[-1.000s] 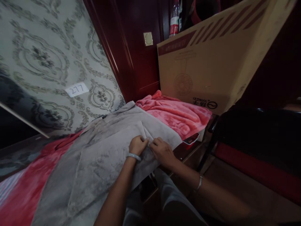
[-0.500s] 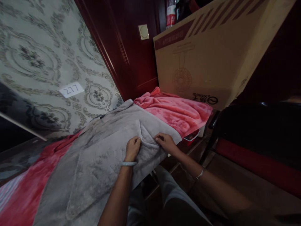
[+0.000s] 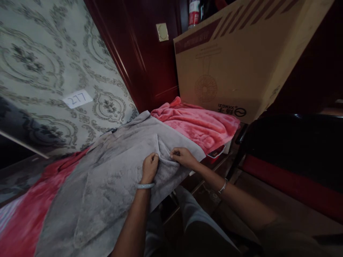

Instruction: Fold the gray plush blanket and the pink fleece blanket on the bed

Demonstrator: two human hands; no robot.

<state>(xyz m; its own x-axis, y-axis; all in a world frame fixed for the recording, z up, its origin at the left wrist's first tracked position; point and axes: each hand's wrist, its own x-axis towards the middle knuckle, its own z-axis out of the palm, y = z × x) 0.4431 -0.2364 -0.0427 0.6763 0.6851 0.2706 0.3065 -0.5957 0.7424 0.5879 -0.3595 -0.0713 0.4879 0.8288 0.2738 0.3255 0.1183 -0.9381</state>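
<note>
A grey plush cloth (image 3: 115,171) lies spread over a pink-red plush blanket (image 3: 198,123). Near its right end, a piece of the cloth is lifted into a raised fold (image 3: 164,151) with a small hollow in it. My left hand (image 3: 150,167), with a pale bangle at the wrist, is closed at the fold's left side and pinches the fabric. On the other side, my right hand (image 3: 183,157), with a thin silver bangle, has thumb and fingers together on the fold's edge. The fingertips of both hands partly hide the gripped fabric.
A large cardboard box (image 3: 227,67) stands behind the blanket, with a bottle (image 3: 194,14) above its edge. A black chair (image 3: 292,150) with a red seat is at the right. Patterned wallpaper bearing a paper marked 277 (image 3: 77,99) is at the left.
My right hand has shifted slightly left and up along the fold, nearer to my left hand. Both hands keep their grip, and the view has moved a little.
</note>
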